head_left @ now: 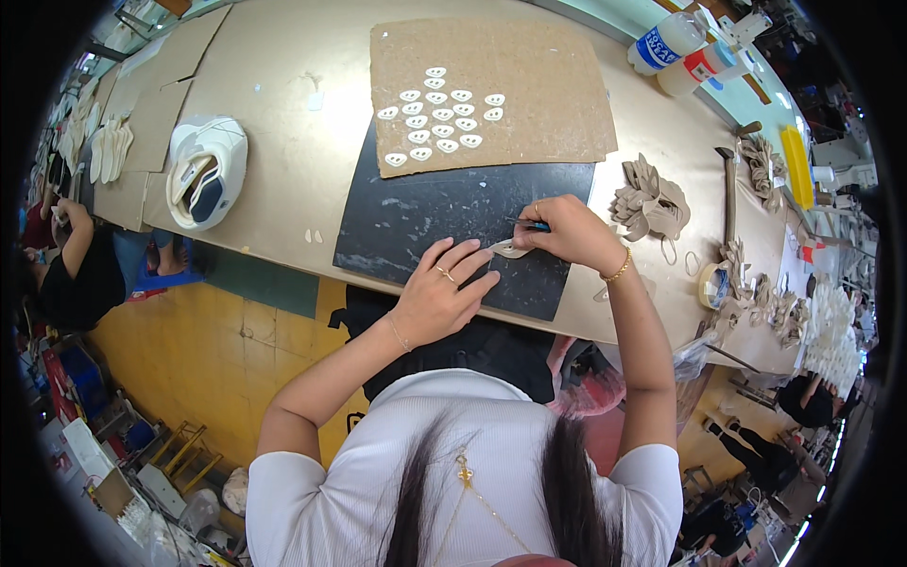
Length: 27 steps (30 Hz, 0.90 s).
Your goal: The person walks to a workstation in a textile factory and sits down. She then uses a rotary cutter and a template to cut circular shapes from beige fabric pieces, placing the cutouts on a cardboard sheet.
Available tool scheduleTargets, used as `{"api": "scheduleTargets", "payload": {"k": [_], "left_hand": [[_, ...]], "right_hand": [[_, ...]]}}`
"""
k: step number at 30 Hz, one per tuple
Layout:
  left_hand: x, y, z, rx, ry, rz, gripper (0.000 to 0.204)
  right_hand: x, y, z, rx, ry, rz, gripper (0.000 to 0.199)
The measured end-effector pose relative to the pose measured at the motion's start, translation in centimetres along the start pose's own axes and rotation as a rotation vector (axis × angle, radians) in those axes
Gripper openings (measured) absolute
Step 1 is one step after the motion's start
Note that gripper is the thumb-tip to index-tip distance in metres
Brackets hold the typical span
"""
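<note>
My right hand (574, 234) is closed round a slim dark-blue pen-like tool (535, 225); its working end is mostly hidden by my fingers. Under it, a small beige looped piece (510, 249) lies on the black cutting mat (416, 217). My left hand (439, 295) rests palm down at the mat's near edge, fingers spread, one fingertip touching the piece's left end. Beyond the mat, and overlapping its far part, a cardboard sheet (553, 71) bears several small white oval pieces (443, 114), each with dark marks in its middle.
Right of the mat sits a pile of beige pieces (652, 198), with a hammer (729, 184) and a tape roll (712, 283) farther right. Bottles (666, 42) stand at the back right. A white shoe-shaped item (206, 170) is at left. Another person (80, 255) sits far left.
</note>
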<state>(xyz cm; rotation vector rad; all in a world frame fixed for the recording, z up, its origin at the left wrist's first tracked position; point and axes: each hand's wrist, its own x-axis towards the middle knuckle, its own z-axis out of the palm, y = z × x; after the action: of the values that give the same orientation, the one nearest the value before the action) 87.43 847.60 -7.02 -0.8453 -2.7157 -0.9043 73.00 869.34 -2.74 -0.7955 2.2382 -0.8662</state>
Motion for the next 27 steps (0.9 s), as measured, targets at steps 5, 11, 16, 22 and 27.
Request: {"api": "scheduleTargets", "payload": {"k": [5, 11, 16, 22, 27], "left_hand": [[0.1, 0.3, 0.0, 0.027, -0.045, 0.010, 0.040], [0.6, 0.1, 0.1, 0.069, -0.043, 0.025, 0.039], [0.6, 0.0, 0.3, 0.086, -0.039, 0.027, 0.039], [0.7, 0.1, 0.3, 0.092, -0.038, 0.025, 0.038], [0.7, 0.1, 0.2, 0.093, -0.051, 0.019, 0.039]], "right_hand": [[0.0, -0.4, -0.1, -0.049, -0.018, 0.039, 0.019], [0.7, 0.1, -0.3, -0.041, -0.004, 0.026, 0.021], [1.3, 0.4, -0.2, -0.127, -0.034, -0.013, 0.021], [1.5, 0.4, -0.5, -0.138, -0.063, -0.008, 0.020], [1.7, 0.3, -0.6, -0.145, -0.077, 0.001, 0.018]]}}
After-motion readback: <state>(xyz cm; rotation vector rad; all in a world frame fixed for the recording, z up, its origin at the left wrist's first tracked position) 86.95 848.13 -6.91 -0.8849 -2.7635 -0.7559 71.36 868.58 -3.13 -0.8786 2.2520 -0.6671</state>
